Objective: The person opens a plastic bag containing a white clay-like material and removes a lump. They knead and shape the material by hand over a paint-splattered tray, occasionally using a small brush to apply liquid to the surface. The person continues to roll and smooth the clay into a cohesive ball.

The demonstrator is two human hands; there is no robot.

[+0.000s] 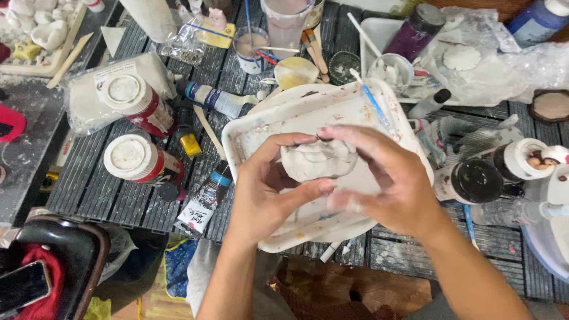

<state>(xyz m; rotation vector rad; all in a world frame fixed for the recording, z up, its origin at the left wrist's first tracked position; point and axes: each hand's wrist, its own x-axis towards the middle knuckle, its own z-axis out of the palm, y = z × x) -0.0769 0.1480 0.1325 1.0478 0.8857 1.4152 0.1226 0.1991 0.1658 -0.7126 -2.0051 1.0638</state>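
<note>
Both hands, the left hand (269, 189) and the right hand (385, 178), close their fingers around a pale grey clay lump (318, 160) above the white plastic tray (267, 127), where hard pressure may, I think, crack it, or a slip may drop it onto the blue-handled brush (375, 105).

The right hand (388, 178) covers the right side of the white clay lump (317, 160), and its lower fingers blur. Both hands hide the middle of the white tray (261, 127). At the top edge, the clear cup (286, 21) and blue bottle (539, 18) are cut off.
</note>
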